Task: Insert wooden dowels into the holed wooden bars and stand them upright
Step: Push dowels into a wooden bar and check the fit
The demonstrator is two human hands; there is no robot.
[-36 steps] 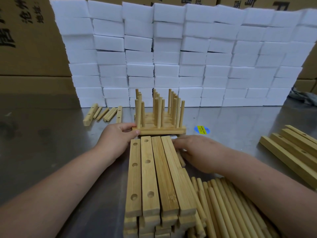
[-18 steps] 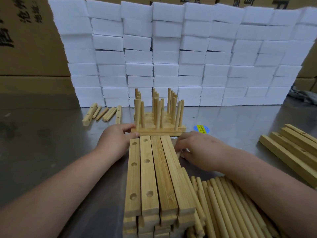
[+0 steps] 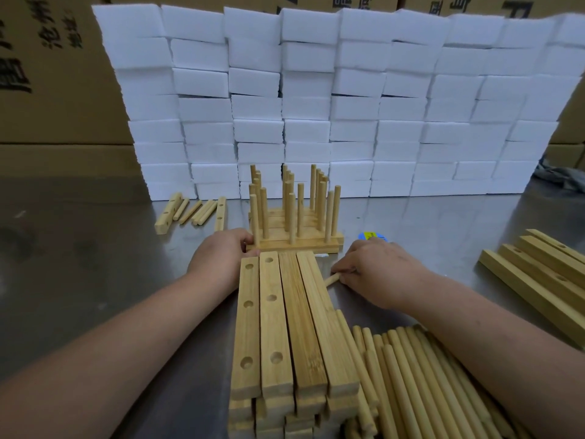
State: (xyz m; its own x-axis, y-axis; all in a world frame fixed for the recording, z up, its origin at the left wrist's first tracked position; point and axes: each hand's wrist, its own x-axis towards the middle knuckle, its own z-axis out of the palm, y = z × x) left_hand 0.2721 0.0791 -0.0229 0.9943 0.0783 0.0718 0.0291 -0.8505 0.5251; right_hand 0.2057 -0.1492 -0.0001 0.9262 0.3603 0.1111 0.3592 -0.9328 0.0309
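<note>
Dowel (image 3: 331, 279) in right hand (image 3: 376, 274), crosswise, free end toward bar stack (image 3: 285, 327)

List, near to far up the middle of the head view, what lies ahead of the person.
First the stack of holed bars → bars with upright dowels → wall of white foam blocks → cardboard boxes.

The bars (image 3: 286, 327) are pale honey-tan wood with fine lengthwise grain and darker flecks, and their holes are shadowed brown. The dowels (image 3: 411, 375) are the same light tan. The foam blocks (image 3: 316, 90) are plain white, stacked in a brick-like pattern. The table (image 3: 79, 264) is dull grey metal with smudged reflections. The boxes (image 3: 47, 90) are brown with black printed characters. The sticker (image 3: 372, 236) is blue and yellow. The cloth (image 3: 557, 177) is grey.
</note>
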